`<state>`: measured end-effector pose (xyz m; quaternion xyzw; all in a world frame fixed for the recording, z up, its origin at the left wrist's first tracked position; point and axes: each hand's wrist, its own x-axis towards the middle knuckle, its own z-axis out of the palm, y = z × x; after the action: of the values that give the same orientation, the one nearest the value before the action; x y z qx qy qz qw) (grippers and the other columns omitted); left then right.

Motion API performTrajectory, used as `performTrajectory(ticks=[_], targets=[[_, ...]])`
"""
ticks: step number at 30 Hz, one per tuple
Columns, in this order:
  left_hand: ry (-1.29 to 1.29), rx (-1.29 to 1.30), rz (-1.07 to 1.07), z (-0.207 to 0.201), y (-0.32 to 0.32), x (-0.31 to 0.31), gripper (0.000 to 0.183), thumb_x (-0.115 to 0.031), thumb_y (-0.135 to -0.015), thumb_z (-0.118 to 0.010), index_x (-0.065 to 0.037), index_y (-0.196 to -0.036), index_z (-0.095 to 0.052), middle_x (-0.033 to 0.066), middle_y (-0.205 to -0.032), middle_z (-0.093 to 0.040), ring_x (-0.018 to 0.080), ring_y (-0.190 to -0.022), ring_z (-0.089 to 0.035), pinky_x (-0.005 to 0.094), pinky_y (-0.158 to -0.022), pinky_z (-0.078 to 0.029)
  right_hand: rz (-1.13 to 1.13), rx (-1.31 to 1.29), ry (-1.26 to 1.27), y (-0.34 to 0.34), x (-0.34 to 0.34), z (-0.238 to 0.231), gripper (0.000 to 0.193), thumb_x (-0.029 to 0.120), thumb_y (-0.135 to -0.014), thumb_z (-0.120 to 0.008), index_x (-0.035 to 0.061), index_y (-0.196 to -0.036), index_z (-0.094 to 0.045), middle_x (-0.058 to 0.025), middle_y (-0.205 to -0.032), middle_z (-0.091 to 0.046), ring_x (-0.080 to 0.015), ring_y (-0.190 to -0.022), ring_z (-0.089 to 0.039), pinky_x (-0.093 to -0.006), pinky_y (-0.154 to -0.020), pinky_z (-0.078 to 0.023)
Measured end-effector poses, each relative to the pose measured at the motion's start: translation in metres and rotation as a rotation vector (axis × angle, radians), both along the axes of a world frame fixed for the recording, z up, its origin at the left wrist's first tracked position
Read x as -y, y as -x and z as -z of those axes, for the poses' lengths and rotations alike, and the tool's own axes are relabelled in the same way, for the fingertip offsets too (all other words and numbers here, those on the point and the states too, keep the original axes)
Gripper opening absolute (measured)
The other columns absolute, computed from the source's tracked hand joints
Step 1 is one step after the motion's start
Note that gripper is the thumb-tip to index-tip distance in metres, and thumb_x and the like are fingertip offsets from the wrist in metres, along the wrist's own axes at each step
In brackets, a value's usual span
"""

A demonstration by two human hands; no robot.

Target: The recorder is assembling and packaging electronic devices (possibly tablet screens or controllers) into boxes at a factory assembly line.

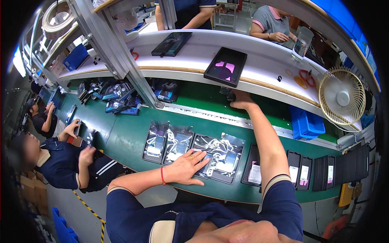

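Observation:
My left hand (pixel 184 166) lies flat with its fingers spread, resting on the edge of a black tray (pixel 202 141) that holds shiny transparent plastic. To its left stand two similar trays with glossy film, one of them a plastic-covered tray (pixel 154 141); to its right is another tray with a transparent sheet (pixel 227 156). My right arm stretches forward, and my right hand (pixel 243 100) reaches in under the raised shelf. Beside its fingers is a small dark cluster of parts (pixel 228 94). The shelf's shadow partly hides those fingers, so I cannot tell whether they grip it.
Black trays with white labels (pixel 254 174) and a row of upright black trays (pixel 322 174) stand at right. Blue bins (pixel 306 123), a fan (pixel 342 95) and orange-handled scissors (pixel 308 77) are beyond. On the shelf lies a black tray (pixel 225 67). Packages (pixel 119 95) pile up at left, near co-workers.

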<state>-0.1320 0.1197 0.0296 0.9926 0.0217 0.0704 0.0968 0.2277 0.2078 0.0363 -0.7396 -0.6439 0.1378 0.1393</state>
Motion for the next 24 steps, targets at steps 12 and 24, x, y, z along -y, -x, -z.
performTrajectory(ticks=[12, 24], targets=[[0.278, 0.274, -0.279, -0.003, -0.123, -0.139, 0.029, -0.025, -0.079, -0.068, 0.0, -0.094, -0.067, 0.0182, -0.098, -0.066, 0.0347, -0.094, -0.062, 0.0396, -0.085, -0.049, 0.088, 0.149, -0.128, 0.0, 0.065, -0.012, 0.052, -0.006, -0.076, -0.048, 0.0065, -0.126, -0.051, -0.0212, -0.123, -0.056, -0.0382, -0.117, -0.051, -0.0438, -0.099, -0.041], [0.421, 0.585, -0.595, 0.076, -0.298, -0.234, 0.039, -0.028, -0.086, -0.061, -0.006, -0.117, -0.059, 0.0146, -0.107, -0.064, 0.0277, -0.094, -0.062, 0.038, -0.085, -0.048, 0.096, 0.222, 0.014, 0.108, 0.32, 0.002, 0.075, 0.033, -0.075, -0.069, -0.0081, -0.132, -0.042, -0.0283, -0.137, -0.041, -0.0402, -0.131, -0.037, -0.0603, -0.109, -0.018]])
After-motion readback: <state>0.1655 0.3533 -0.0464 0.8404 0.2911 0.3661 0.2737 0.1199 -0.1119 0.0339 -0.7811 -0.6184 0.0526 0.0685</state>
